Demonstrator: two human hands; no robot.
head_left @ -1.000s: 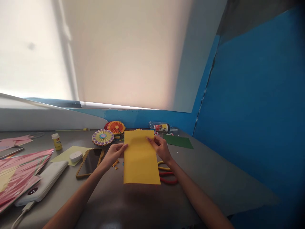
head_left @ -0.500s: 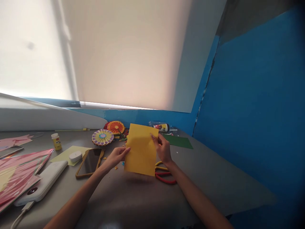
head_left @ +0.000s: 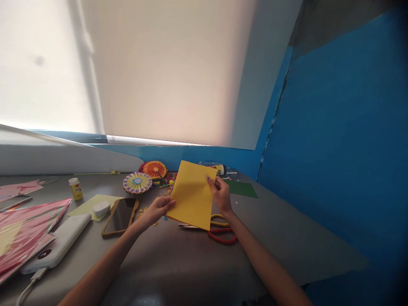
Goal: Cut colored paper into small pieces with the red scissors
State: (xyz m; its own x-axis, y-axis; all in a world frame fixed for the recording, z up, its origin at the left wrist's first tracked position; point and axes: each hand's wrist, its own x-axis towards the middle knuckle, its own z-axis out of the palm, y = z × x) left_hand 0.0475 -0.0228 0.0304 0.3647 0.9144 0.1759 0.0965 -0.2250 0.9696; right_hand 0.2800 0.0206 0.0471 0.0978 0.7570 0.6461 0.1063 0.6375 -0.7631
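Between my two hands a yellow sheet of paper (head_left: 193, 193) is held up above the grey table, tilted a little. My left hand (head_left: 161, 207) pinches its left edge with the thumb in front. At the upper right edge, my right hand (head_left: 219, 191) grips it, thumb on the near face and fingers mostly behind. Below the paper lie scissors (head_left: 223, 236) with one red and one yellow handle; the paper covers part of them. Small coloured paper scraps (head_left: 155, 223) are scattered near my left hand.
Folded paper rosettes (head_left: 137, 182) stand at the back. A phone (head_left: 120, 217), a white power bank (head_left: 59, 244), a white round-edged case (head_left: 101, 208) and a glue bottle (head_left: 75, 189) are on the left. Green paper (head_left: 242, 189) lies at the right, before the blue wall.
The yellow paper has shifted slightly up and right and tilted more, uncovering the scissor blades. Both hands keep their hold on it.
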